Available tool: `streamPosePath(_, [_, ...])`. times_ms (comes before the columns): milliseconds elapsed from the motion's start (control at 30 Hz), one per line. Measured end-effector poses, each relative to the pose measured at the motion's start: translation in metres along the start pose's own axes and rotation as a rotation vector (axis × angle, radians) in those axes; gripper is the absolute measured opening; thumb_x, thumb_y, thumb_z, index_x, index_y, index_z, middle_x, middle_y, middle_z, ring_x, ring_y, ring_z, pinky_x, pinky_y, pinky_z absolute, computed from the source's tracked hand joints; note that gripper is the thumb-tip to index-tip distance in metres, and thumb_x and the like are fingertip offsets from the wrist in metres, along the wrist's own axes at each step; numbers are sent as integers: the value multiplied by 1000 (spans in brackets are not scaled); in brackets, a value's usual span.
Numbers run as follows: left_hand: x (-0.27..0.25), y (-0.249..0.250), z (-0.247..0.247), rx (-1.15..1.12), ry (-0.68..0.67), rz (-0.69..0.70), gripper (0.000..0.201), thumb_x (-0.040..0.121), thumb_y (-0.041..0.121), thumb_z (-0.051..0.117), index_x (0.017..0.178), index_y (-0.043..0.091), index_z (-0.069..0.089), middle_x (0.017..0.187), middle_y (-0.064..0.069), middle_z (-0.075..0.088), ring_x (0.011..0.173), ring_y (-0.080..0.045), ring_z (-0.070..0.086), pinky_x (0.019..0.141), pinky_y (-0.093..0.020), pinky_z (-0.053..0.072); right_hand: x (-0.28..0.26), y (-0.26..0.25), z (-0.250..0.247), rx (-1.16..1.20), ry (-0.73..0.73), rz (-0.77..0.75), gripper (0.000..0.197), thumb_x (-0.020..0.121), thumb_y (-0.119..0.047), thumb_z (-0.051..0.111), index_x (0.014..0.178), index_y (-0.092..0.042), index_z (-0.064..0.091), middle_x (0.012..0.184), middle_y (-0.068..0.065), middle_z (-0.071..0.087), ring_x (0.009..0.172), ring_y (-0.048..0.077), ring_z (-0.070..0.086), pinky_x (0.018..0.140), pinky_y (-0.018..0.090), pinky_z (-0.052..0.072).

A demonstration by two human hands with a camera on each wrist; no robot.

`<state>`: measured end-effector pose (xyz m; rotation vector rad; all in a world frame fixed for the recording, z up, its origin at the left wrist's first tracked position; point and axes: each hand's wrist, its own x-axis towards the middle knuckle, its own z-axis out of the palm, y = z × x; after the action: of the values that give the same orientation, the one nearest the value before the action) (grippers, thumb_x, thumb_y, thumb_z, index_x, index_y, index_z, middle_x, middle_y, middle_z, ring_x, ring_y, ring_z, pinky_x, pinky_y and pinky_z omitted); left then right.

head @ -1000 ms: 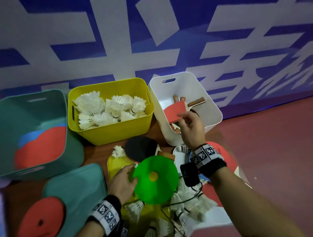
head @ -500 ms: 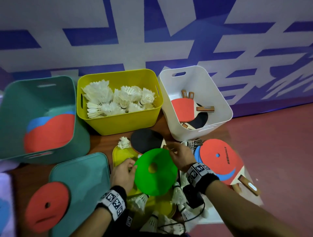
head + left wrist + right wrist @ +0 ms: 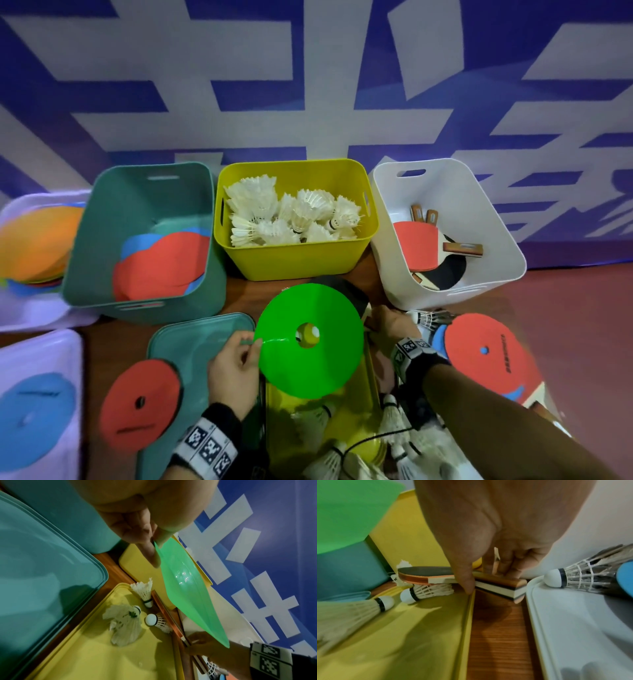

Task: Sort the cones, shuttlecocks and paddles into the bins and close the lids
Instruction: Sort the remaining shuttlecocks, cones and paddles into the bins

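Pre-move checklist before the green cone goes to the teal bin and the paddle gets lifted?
1. Left hand pinches green cone rim: ok.
2. Cone lifted off yellow lid: ok.
3. Teal bin open, cones inside: ok.
4. Right hand curled round paddle handle: ok.
5. Paddle free of shuttlecock beneath: not ok.
6. White bin open: ok.

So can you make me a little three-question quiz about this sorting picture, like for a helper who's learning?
1. True or false: the left hand pinches the green cone by its rim.
2. Which bin holds shuttlecocks? A teal bin B yellow bin C white bin
3. Fill in: the right hand grips a paddle's ____.

Key: 1 true; 2 B; 3 handle.
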<state>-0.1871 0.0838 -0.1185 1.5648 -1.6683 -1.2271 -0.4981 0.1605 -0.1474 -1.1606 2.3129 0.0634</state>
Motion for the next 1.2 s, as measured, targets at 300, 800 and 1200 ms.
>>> streamPosePath(300, [16, 21, -39, -138, 142, 87, 9, 97, 25, 58, 94, 34, 57, 74, 2, 73, 69, -24, 68, 64, -41, 54, -27, -7, -15, 338, 10, -67, 38, 89, -30, 71, 118, -10, 57, 108, 1, 65, 107, 21, 63, 77, 26, 40])
streamPosePath(800, [128, 39, -233, -231, 788, -6, 15, 93, 14, 60, 104, 3, 63, 92, -20, 66, 90, -33, 61, 82, -36, 43, -75, -133, -74, 600, -61, -396, 21, 64, -40, 70, 73, -27, 57, 67, -8, 58, 63, 8, 50, 64, 34, 44])
streamPosePath(1200, [175, -9, -313, -535, 689, -106, 34, 94, -7, 48, 126, 3, 50, 97, -17, 60, 68, -31, 65, 75, -44, 58, -69, -311, -85, 647, 131, -553, 23, 80, -26, 74, 96, -20, 58, 81, -8, 59, 69, 1, 55, 67, 27, 40])
